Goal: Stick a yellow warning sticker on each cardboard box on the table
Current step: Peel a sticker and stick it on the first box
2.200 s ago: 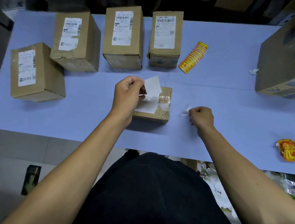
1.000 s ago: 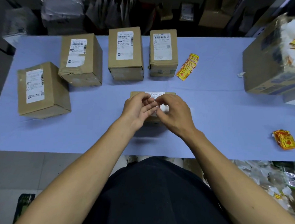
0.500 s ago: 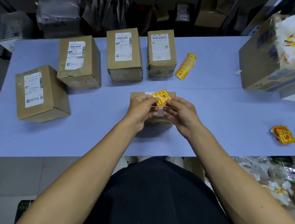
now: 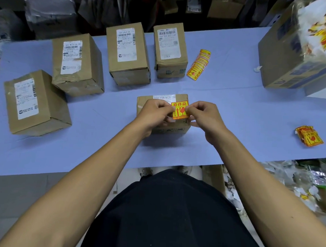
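Small cardboard box (image 4: 163,112) taken as landmark. Yellow warning sticker (image 4: 180,110) held face up just over its top, toward the right half, edges roughly square to the box. Left hand (image 4: 155,113) pinches the sticker's left edge, right hand (image 4: 203,114) pinches its right edge; both equally near. Whether the sticker touches the cardboard, cannot tell. Likely next move: straight down, then smooth outward. Spare sticker stacks lie beyond and far right of the box

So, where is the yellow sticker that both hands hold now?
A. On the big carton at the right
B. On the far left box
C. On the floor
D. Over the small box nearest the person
D: the left hand and right hand pinch the yellow sticker over the small box.
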The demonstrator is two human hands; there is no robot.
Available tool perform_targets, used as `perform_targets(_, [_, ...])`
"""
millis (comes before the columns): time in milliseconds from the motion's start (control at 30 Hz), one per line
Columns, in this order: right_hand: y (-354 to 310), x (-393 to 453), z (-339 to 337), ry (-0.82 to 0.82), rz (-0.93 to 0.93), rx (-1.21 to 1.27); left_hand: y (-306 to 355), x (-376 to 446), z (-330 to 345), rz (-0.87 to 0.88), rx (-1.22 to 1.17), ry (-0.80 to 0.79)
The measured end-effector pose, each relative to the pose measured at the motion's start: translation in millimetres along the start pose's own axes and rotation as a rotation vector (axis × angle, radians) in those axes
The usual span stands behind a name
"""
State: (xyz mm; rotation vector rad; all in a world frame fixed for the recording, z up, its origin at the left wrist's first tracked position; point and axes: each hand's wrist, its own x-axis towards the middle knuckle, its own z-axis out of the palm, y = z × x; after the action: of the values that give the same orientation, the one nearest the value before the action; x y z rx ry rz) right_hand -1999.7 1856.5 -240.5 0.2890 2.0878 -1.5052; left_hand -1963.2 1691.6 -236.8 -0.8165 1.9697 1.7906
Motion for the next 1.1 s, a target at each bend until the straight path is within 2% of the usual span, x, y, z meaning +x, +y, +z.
perform_targets(133, [13.3,1.9,-0.2,0.065,-0.053,-0.209,-1.9,6.4,7.3,0.079,0.377,0.053])
perform_targets(233, [18.4,4.2,-3.2,0.07,-0.037,-0.237,4.5,7.7,10.8,0.106,0.592,0.045])
perform_targets(400, [20.3,8.9,-6.0,0.045,-0.016,-0.225,9.7,9.7,12.3,0.108,0.684,0.042])
perform_targets(900, [27.4,14.5,-5.2,0.075,-0.068,-0.414,9.0,11.6,18.4,0.147,0.861,0.068])
perform_targets(1000, [27.2,15.7,-4.7,0.094,-0.079,-0.485,6.9,14.0,19.7,0.178,0.942,0.101])
perform_targets(1100, [29.8,17.4,-8.7,0.104,-0.059,-0.5,1.0,15.7,16.4,0.239,1.048,0.199])
